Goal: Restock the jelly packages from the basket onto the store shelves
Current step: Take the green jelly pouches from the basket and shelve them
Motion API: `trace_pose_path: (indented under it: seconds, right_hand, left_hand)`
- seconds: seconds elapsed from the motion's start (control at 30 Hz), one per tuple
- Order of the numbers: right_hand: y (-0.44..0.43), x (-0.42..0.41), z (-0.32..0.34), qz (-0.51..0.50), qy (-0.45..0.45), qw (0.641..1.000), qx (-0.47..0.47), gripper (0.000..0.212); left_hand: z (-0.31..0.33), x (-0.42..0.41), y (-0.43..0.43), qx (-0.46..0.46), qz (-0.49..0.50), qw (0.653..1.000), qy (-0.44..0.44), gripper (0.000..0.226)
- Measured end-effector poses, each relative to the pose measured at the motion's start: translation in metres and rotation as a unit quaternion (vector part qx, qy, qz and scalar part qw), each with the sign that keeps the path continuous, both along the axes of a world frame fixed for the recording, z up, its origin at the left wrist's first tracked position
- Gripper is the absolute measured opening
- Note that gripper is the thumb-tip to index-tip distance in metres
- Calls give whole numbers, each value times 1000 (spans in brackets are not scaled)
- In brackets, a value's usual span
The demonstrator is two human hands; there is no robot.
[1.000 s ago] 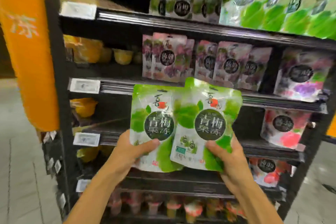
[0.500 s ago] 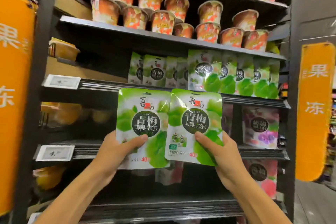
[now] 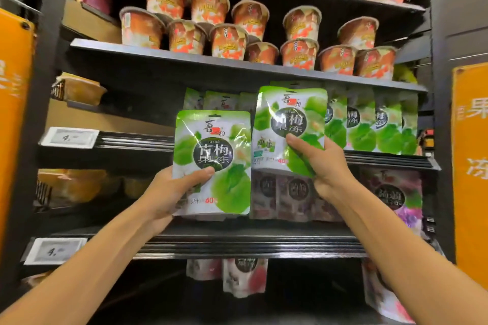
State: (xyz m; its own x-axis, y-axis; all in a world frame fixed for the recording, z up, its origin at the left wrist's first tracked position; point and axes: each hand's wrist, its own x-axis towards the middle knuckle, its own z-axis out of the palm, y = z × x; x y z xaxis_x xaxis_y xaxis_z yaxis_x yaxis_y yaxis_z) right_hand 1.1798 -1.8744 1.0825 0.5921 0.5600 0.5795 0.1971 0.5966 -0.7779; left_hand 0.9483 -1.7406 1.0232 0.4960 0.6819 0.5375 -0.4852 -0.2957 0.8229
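My left hand (image 3: 173,194) grips a green jelly pouch (image 3: 212,161) by its lower left, upright in front of the purple-pouch shelf. My right hand (image 3: 320,167) holds a second green jelly pouch (image 3: 289,124) higher up, at the front of the shelf (image 3: 383,159) where a row of the same green pouches (image 3: 369,126) stands. The raised pouch covers the left part of that row. No basket is in view.
Orange jelly cups (image 3: 227,37) fill the two shelves above. Purple pouches (image 3: 393,195) stand on the shelf below the green row, pink ones (image 3: 244,277) lower still. Yellow tubs (image 3: 79,90) sit at the left. Price tags (image 3: 70,137) hang on shelf edges. Orange banners (image 3: 470,155) flank the rack.
My view has tilted upward along the rack. Both pouches rose; my right hand lifted its pouch higher and further in toward the green row, apart from the left one.
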Motion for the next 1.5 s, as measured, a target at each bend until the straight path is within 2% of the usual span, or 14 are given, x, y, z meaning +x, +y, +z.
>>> trace_pose_path:
  seconds: [0.13,0.23,0.3,0.57,0.63,0.73,0.83,0.9,1.0,1.07,1.13,1.3,1.5]
  right_hand:
    - [24,7,32,-2,-1,1000,-23,90]
    - [41,12,50,-13,-5,1000,-26,87]
    - [50,14,59,-20,-2,999,-35,93]
    - [71,16,79,-71,-42,996,-34,100]
    - [76,17,74,-93,-53,993,-40,95]
    - [78,18,67,-145,-119,980,-61,76]
    - [71,19,68,-190,-198,957,-96,82]
    - [64,23,71,-199,-239,942,-125,70]
    - [51,27,72,-266,-313,894,-180,58]
    - [44,29,71,-309,-351,860,-206,63]
    - [41,31,70,-332,-361,842,-223,69]
    - [44,28,65,-338,-332,852,-223,74]
    - [54,26,61,-350,-333,843,-237,71]
  left_hand:
    - [8,8,0,11,6,1000,4,40]
    - [12,10,-1,14,18,1000,16,47]
    - [15,11,0,16,27,999,22,56]
    - [18,7,5,11,45,999,26,56]
    - [17,8,5,3,49,999,25,58]
    - [14,8,7,-6,53,998,23,57]
    - [11,7,7,-6,54,998,26,57]
    - [10,6,7,-4,52,998,31,56]
    - [10,6,6,-1,47,998,30,55]
    - [11,8,5,3,46,998,31,54]
    - [12,10,4,3,47,998,29,51]
    - [15,17,0,-8,58,998,23,49]
    - [21,24,-3,-4,66,997,26,43]
